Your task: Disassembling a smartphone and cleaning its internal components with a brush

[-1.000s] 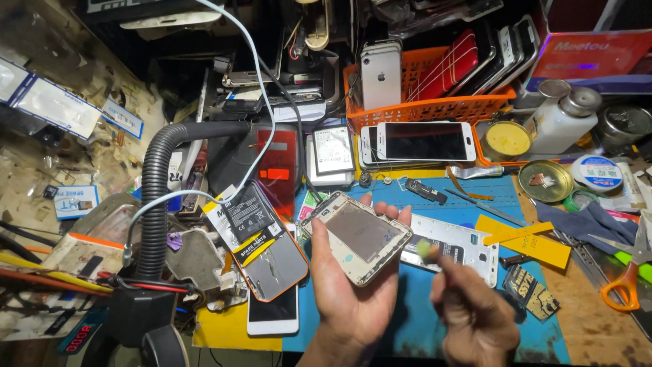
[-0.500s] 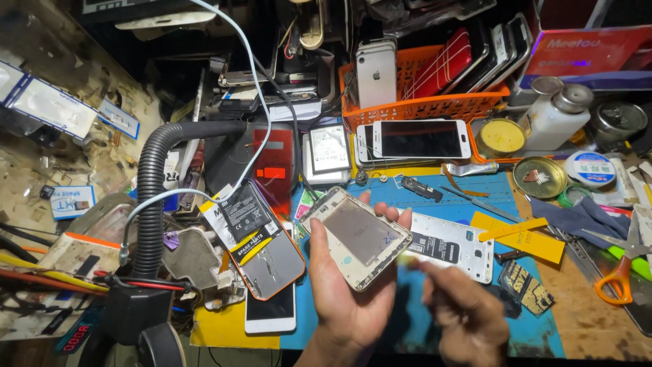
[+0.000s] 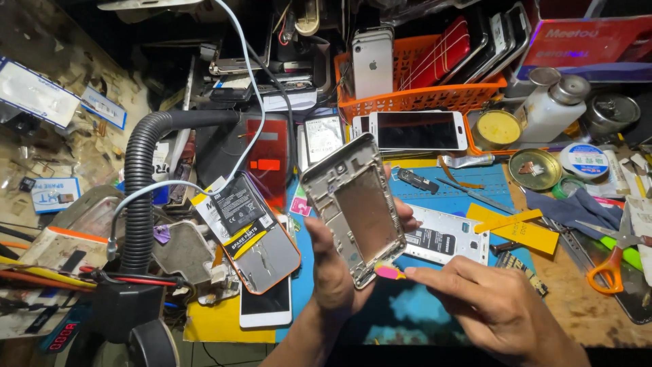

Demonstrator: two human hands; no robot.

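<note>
My left hand (image 3: 337,272) holds a bare silver phone frame (image 3: 354,204) upright and tilted, its inner side towards me. My right hand (image 3: 492,307) pinches a small pink and yellow pick (image 3: 389,271) against the frame's lower right edge. Just behind the frame a white phone back (image 3: 445,236) lies on the blue mat (image 3: 468,187). To the left an opened orange-edged phone (image 3: 252,238) with a black battery rests on a white phone (image 3: 266,302).
An orange basket (image 3: 421,98) of phones stands at the back, with a white phone (image 3: 418,130) before it. A black ribbed hose (image 3: 141,183) rises at left. Tins, a white bottle (image 3: 553,109) and orange-handled scissors (image 3: 611,261) crowd the right.
The frame has come closer and more upright. My right hand has moved left and brought the pick to the frame's lower edge.
</note>
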